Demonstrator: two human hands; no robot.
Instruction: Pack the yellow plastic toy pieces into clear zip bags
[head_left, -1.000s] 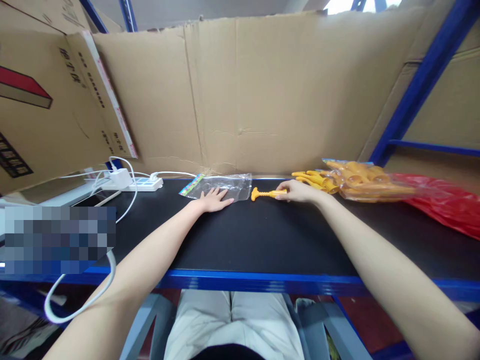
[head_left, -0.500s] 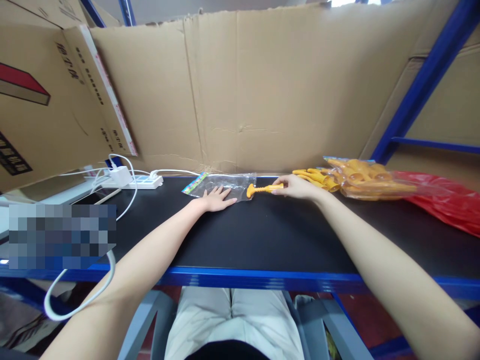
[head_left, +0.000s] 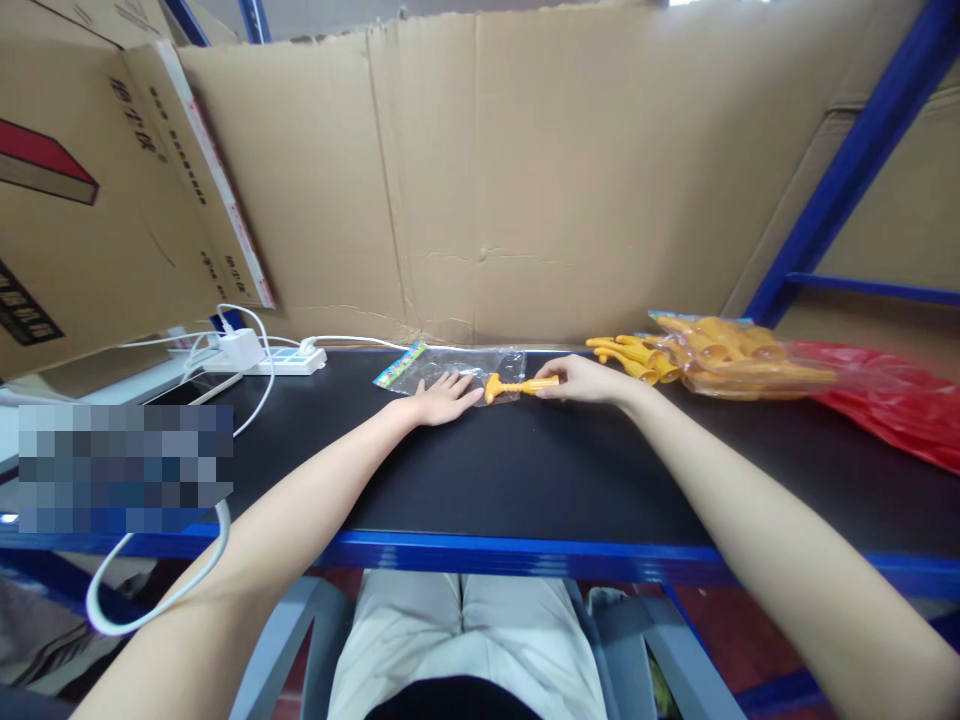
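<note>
A clear plastic bag [head_left: 405, 374] with a colourful header strip at its left end lies flat on the black tabletop. My left hand [head_left: 444, 400] rests on it palm down, fingers spread. My right hand [head_left: 577, 380] is closed on the right end of a yellow plastic toy hammer [head_left: 513, 388]. The hammer's head points left, over the right part of the bag and close to my left thumb. Whether the head is inside the bag or on top of it cannot be told.
Loose yellow pieces [head_left: 634, 355], a filled bag of yellow parts [head_left: 739, 358] and a red plastic bag [head_left: 885, 400] lie at the right. A white power strip [head_left: 292, 361] with cables is at the left. Cardboard [head_left: 525, 180] stands behind the table.
My right hand and the yellow hammer have moved a little left, further over the bag. My left hand and the bag have shifted slightly right.
</note>
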